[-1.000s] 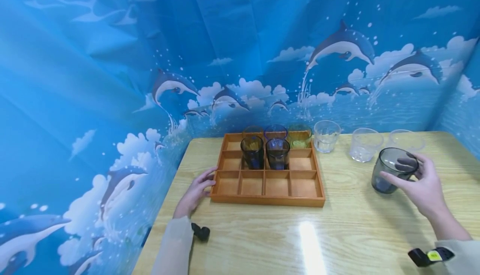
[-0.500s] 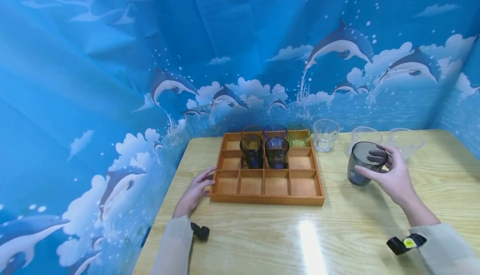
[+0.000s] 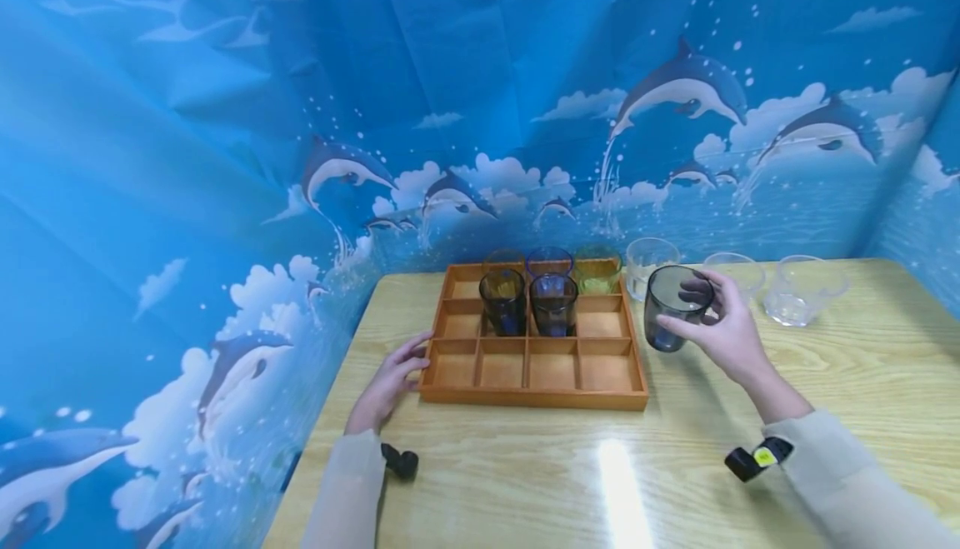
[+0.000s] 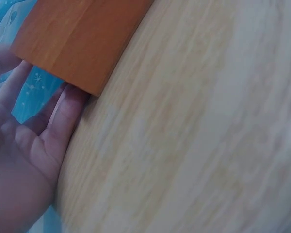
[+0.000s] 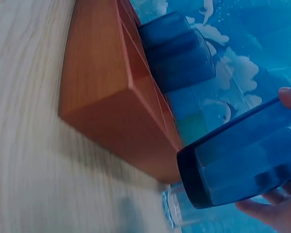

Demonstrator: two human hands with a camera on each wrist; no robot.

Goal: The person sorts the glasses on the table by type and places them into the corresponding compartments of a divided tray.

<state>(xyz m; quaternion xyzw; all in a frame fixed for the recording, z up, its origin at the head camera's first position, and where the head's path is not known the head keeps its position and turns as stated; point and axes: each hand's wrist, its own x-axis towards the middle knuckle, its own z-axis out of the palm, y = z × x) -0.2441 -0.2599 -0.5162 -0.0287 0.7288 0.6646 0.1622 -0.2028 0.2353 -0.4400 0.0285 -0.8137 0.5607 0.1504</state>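
My right hand (image 3: 731, 332) grips a smoky grey drinking glass (image 3: 671, 316) near its rim, thumb on one side and fingers round the other. The glass is upright, just right of the wooden compartment tray (image 3: 532, 399), and in the right wrist view its base is clear of the table. My left hand (image 3: 388, 382) rests against the tray's left side, its fingers (image 4: 70, 104) at the corner. Two dark glasses (image 3: 504, 303) stand in the tray's middle row. Behind them, the back row holds an amber-rimmed, a blue-rimmed and a green glass (image 3: 600, 274).
Three clear glasses stand on the table right of the tray: one by its back corner (image 3: 651, 253), one partly behind my right hand (image 3: 735, 266), one farther right (image 3: 795, 303). A blue dolphin-print curtain (image 3: 480, 116) lines the table's back and left.
My right hand has carried the grey glass leftward, from the table's right side to beside the tray. The left hand keeps its place at the tray.
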